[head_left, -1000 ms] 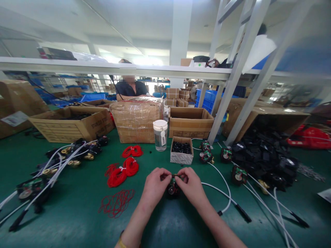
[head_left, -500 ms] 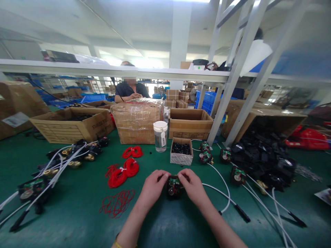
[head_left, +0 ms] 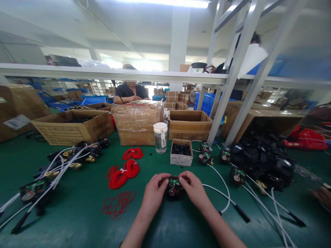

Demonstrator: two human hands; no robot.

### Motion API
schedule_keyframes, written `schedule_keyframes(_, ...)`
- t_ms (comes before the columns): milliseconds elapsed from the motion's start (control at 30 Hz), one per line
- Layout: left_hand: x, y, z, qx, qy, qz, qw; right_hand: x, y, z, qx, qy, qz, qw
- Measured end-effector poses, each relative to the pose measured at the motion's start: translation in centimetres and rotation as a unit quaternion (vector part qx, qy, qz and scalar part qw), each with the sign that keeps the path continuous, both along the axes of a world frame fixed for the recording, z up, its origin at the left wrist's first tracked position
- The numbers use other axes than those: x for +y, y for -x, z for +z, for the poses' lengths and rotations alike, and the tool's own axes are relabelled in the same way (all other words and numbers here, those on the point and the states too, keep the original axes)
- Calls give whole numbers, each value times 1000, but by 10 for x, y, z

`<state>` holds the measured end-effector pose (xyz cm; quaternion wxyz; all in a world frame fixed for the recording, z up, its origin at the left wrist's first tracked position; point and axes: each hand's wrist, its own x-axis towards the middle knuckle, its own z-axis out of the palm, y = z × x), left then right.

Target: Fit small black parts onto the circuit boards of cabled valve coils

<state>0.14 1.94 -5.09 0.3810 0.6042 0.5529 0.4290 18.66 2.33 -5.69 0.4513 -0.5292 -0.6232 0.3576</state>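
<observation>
Both hands are engaged at the near middle of the counter (head_left: 160, 234) on one black-cased circuit unit (head_left: 174, 189), its green board and round component facing up. The left hand (head_left: 155, 189) pinches the unit's far left corner between thumb and fingers; the right hand (head_left: 191, 186) pinches the far right corner likewise. Whether a small part lies under the fingertips cannot be told. A white cable (head_left: 216, 189) runs on the counter to the right of the right hand. Directly beyond the hands stands a small carton (head_left: 181, 161) of black parts, with a lidded jar (head_left: 160, 137) just left of it. Red cord bundles (head_left: 125, 174) and a loose red wire tangle (head_left: 118, 205) lie left of the left hand. Similar units (head_left: 238, 176) and a heap of black housings (head_left: 266, 155) occupy the right side. At the far side, a person (head_left: 131, 92) is partly hidden behind a wrapped carton (head_left: 138, 124).
</observation>
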Motion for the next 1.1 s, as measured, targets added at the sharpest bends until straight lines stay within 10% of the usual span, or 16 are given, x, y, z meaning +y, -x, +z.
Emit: schedule_keyframes(1100,-18,5,-18,-18,23,-6,1000,-32,7,-23,16,25,-11,999)
